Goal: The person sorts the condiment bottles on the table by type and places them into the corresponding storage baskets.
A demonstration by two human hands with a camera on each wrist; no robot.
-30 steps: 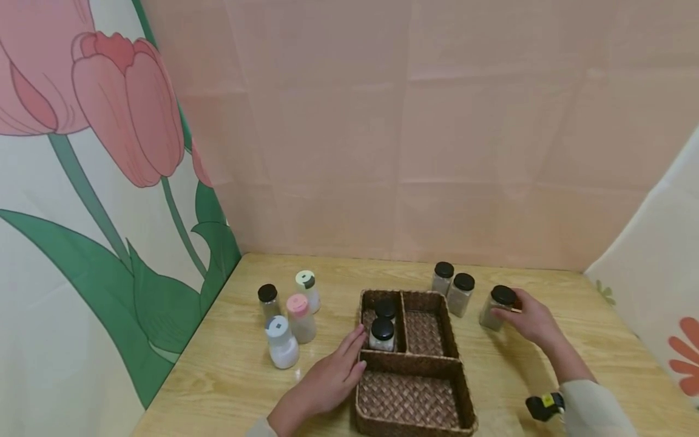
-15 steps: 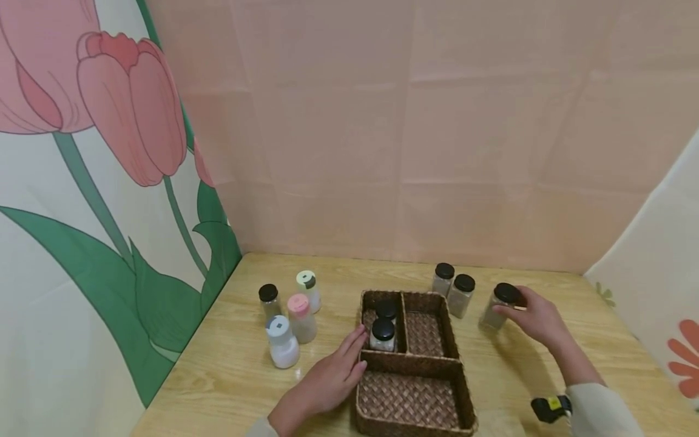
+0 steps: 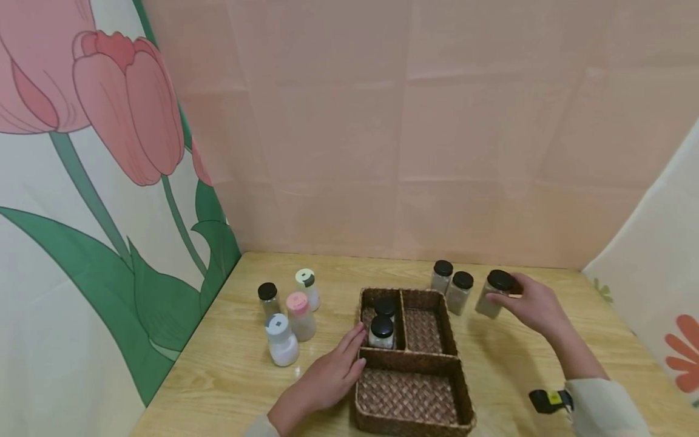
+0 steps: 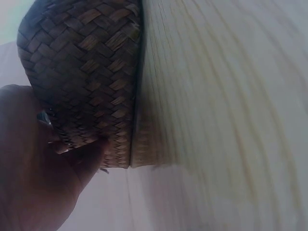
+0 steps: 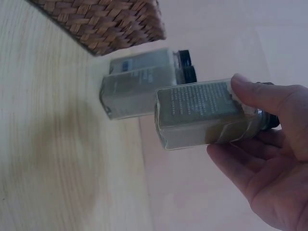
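My right hand (image 3: 535, 303) grips a square glass spice jar (image 3: 488, 301) with a black lid, thumb on one side and fingers on the other. In the right wrist view this jar (image 5: 202, 110) is clear of the table, with a printed label on its side. My left hand (image 3: 330, 376) rests against the left side of a woven basket (image 3: 406, 353), fingers fairly straight along its rim. The left wrist view shows the thumb (image 4: 89, 156) touching the woven outer wall. Two black-lidded jars (image 3: 381, 334) stand in the basket's back-left compartment.
Two more black-lidded jars (image 3: 459, 294) stand beside the basket's back-right corner. Left of the basket are a pink-lidded jar (image 3: 301, 318), a white-capped bottle (image 3: 282, 346), a black-lidded jar (image 3: 269, 301) and a pale-lidded jar (image 3: 309, 288). A cloth backdrop (image 3: 409, 152) hangs behind the table.
My right hand has raised the spice jar off the table, tilting it slightly, then moved it a little back and left. The left hand stays at the basket.
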